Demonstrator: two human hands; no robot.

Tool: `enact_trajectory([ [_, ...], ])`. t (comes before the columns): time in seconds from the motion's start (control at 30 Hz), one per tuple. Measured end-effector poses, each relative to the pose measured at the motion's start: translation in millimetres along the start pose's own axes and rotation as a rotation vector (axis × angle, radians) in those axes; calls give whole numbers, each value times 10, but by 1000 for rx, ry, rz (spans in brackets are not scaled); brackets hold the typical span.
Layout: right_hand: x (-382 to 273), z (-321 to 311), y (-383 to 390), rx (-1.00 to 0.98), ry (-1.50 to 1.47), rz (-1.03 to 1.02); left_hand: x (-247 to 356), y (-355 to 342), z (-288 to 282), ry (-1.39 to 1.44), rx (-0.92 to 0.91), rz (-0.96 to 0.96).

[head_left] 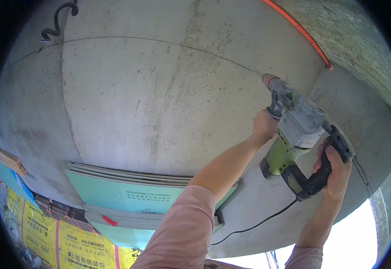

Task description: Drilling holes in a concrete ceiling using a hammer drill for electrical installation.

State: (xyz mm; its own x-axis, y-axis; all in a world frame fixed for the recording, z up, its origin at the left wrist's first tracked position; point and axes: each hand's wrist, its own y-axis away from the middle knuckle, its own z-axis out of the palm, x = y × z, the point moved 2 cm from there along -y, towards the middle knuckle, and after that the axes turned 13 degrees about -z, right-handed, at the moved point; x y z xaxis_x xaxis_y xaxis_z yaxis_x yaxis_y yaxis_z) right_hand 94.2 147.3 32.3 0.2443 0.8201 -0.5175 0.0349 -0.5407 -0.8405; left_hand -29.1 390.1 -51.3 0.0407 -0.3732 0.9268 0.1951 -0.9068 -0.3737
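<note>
**The drill point(300, 117) is aiming at the wall point(114, 98)**

From afar, I am gripping the rear handle point(323, 174) with my right hand point(337, 167) and the side handle point(274, 106) with my left hand point(264, 127), fingers closed round both. The drill is sitting right of centre; whether its nose is touching I cannot tell. Farther off, green boards point(99, 188) are leaning below and an orange tube point(300, 29) is running above.

Two-handed hold, raised posture
Left forearm point(232, 165) angles upward and rightward, left hand point(265, 126) clenched in a grip; right forearm point(321, 220) inclines more steeply, right hand point(339, 169) curled in a similar grip.
</note>
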Motion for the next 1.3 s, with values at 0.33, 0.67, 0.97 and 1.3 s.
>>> enact_trajectory([
  [0.33,219,-274,-72,90,25,45,-68,-24,128,39,-43,56],
  [0.67,51,-170,83,75,132,-49,-81,-86,351,235,-160,256],
  [0.97,-301,43,-132,-160,217,72,-299,-339,424,803,-661,300],
  [1.3,-222,67,-198,-113,166,40,-66,-234,175,456,-471,628],
])
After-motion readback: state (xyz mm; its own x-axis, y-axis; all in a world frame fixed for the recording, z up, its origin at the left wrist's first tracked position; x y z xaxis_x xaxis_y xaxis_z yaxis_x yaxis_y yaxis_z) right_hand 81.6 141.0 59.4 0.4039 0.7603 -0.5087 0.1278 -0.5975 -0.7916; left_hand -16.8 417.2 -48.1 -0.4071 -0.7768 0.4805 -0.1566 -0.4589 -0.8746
